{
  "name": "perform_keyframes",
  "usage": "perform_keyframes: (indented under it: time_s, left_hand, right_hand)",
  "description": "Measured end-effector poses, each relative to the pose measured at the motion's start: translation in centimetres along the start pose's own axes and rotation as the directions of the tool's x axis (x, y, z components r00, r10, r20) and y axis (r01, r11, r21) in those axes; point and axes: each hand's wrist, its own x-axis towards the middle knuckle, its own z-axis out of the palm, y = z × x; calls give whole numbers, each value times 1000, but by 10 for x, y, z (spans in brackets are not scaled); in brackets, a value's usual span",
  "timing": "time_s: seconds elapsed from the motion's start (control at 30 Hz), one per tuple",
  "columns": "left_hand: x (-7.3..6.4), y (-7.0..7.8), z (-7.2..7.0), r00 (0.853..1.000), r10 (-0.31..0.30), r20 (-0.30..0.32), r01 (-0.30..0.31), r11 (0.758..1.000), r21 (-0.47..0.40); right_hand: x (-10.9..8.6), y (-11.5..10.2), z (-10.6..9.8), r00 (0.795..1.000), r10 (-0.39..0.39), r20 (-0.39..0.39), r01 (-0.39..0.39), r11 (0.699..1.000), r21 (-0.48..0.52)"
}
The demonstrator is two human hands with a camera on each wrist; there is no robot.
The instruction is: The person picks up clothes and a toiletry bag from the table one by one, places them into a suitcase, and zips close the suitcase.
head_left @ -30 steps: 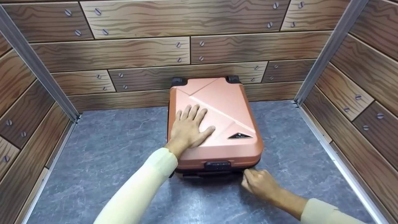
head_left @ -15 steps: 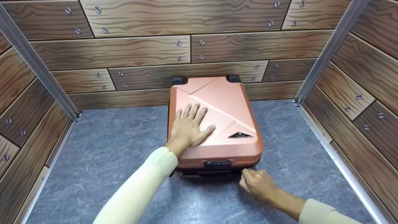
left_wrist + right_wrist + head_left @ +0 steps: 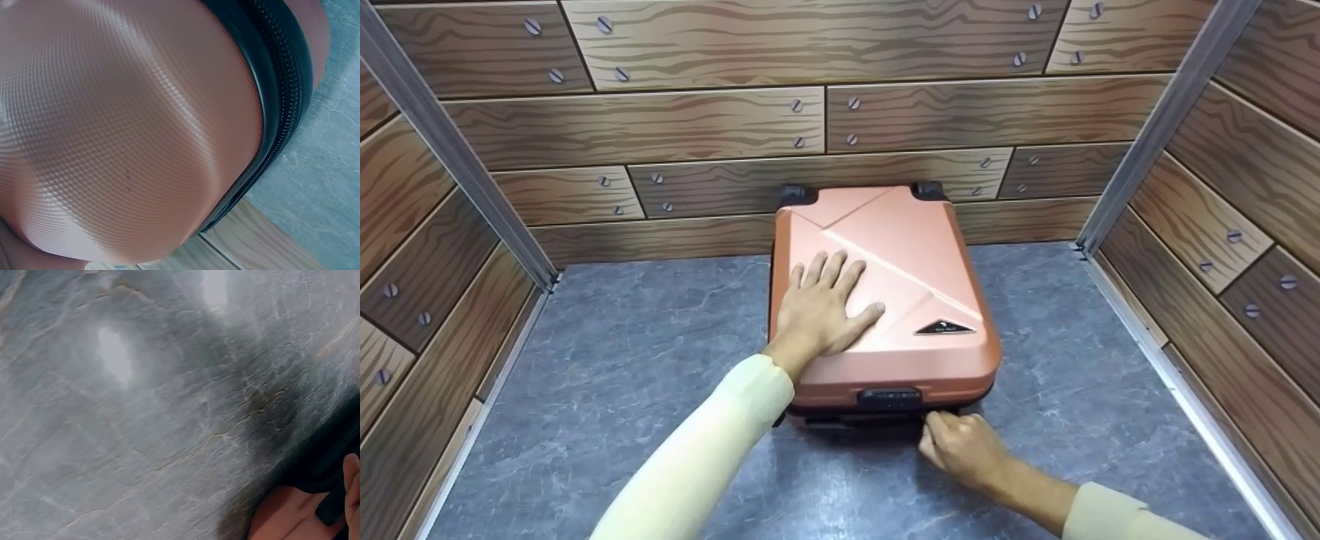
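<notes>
A rose-gold hard-shell suitcase lies flat on the floor, wheels toward the back wall. My left hand rests on its lid with fingers spread. A black combination lock sits at the middle of the near edge. Just right of the lock, my right hand has its fingers curled at the zipper seam, pinching the zipper pull, which the fingers hide in the head view. In the left wrist view the black zipper runs round the textured shell. Fingertips show at the right wrist view's corner.
Wood-plank-patterned panels enclose the space, with a back wall close behind the wheels. Metal corner posts and floor edge strips bound it at the sides. Grey marbled floor lies around the suitcase.
My right hand has slid left along the near edge of the suitcase toward the lock. The left hand stays in place on the lid; the view has shifted slightly.
</notes>
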Motion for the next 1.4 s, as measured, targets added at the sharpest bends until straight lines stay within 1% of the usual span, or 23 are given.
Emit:
perform_keyframes:
  time_s: [0.2, 0.43, 0.5, 0.6, 0.77, 0.97, 1.2, 1.4]
  left_hand:
    - [1, 1, 0, 1000, 3, -8, -3, 1000, -5]
    - [-1, -4, 3, 1000, -14, 8, 14, 1000, 18]
    - [-1, -4, 3, 1000, -11, 2, 11, 1000, 13]
    - [0, -3, 3, 1000, -2, -7, 2, 1000, 0]
    - [1, -1, 1, 1000, -1, -1, 1, 1000, -2]
    - [1, -1, -2, 1000, -2, -3, 2, 1000, 3]
    - [0, -1, -2, 1000, -5, -6, 5, 1000, -2]
    - [-1, 1, 0, 1000, -1, -3, 1, 1000, -2]
  right_hand:
    - [4, -6, 2, 1000, 19, -2, -19, 999, -30]
    - [8, -13, 6, 1000, 6, 20, -5, 1000, -23]
    - [9, -14, 8, 1000, 8, 25, -7, 1000, -18]
    - [12, -16, 10, 1000, 3, 20, -3, 1000, -7]
    - [16, -18, 14, 1000, -28, 5, 28, 999, -18]
    - [19, -21, 16, 1000, -20, -7, 20, 999, -31]
    - [27, -30, 17, 999, -15, 38, 15, 1000, -18]
    - [31, -38, 17, 999, -12, 51, 13, 1000, -25]
